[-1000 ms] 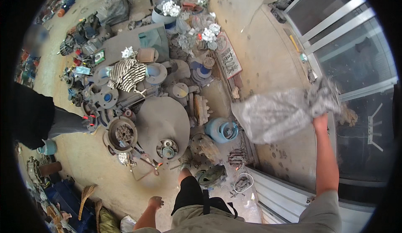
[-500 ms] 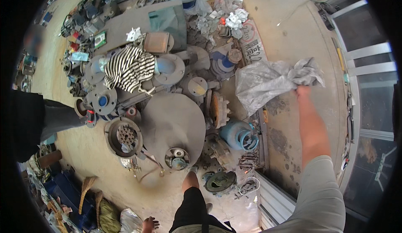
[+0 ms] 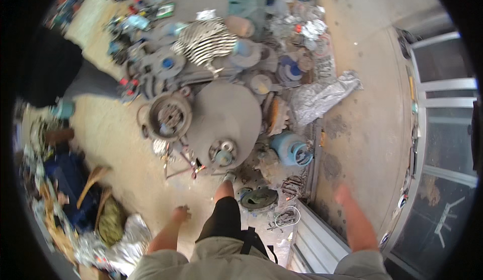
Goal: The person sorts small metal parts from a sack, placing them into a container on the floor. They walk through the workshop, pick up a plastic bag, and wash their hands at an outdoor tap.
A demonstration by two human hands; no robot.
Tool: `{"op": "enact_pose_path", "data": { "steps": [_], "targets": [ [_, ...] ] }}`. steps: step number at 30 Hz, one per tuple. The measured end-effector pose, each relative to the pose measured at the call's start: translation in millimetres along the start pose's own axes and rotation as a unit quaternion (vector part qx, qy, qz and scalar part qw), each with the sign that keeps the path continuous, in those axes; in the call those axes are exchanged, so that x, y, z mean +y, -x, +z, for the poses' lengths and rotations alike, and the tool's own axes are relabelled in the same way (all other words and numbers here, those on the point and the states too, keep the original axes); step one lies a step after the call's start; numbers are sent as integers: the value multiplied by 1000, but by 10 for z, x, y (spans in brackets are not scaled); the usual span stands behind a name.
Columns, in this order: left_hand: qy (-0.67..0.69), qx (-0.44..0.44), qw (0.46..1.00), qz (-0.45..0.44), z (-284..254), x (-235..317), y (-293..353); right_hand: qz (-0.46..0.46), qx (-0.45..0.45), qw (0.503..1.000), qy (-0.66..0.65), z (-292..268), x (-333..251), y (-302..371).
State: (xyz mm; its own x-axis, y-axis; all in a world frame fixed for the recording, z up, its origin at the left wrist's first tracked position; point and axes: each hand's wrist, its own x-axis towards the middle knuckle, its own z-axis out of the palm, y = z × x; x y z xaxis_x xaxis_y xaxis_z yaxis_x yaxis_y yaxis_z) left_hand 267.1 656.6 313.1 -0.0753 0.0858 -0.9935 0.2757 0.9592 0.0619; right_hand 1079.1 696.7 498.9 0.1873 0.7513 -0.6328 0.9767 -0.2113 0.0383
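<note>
My left hand (image 3: pixel 182 213) hangs low beside my leg, over the bare floor; its blurred fingers look loose and hold nothing that I can see. Out to the right, my right hand (image 3: pixel 343 193) is above the floor strip, apart from everything; motion smears its fingers. Beyond it lies a crumpled silver-grey woven sack (image 3: pixel 319 101), untouched, at the right border of the scrap pile. A light-blue gas cylinder (image 3: pixel 292 148) lies tipped below the sack. Left of the cylinder is a large grey metal disc (image 3: pixel 225 116).
A rusty round burner (image 3: pixel 168 117) stands left of the disc. A striped cloth (image 3: pixel 206 41) covers pipe fittings farther back. Another person's leg (image 3: pixel 93 79) is at the left. Bags and a broom (image 3: pixel 91 185) lie lower left; corrugated panels (image 3: pixel 319 237) lie lower right.
My right hand has let go of the silver-grey sack and drawn back toward me. The sack now lies down. My left hand has come farther into view, and the whole view has shifted.
</note>
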Motion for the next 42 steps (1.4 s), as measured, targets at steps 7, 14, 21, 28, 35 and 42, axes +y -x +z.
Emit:
{"op": "enact_pose_path", "data": {
  "steps": [7,14,21,28,35,42],
  "targets": [
    [41,12,999,4,14,-1029,413,-6,-200,975,-99,2351,-919,2130],
    [-101,92,990,-34,-503,-3473,1076,-81,-118,990,10,3134,-1976,2324],
    [-442,89,892,21,-1077,-5247,927,-158,-47,965,-206,2842,-3219,2138],
    [156,218,946,185,-703,-5103,1059,-16,-196,956,-218,2908,-3959,1640],
    [220,152,941,207,-393,-4823,676,-187,-105,975,-61,3429,-5519,1632],
    [396,52,883,245,-31,-4735,-248,-242,-179,950,88,5239,-7295,1083]
  ]
}}
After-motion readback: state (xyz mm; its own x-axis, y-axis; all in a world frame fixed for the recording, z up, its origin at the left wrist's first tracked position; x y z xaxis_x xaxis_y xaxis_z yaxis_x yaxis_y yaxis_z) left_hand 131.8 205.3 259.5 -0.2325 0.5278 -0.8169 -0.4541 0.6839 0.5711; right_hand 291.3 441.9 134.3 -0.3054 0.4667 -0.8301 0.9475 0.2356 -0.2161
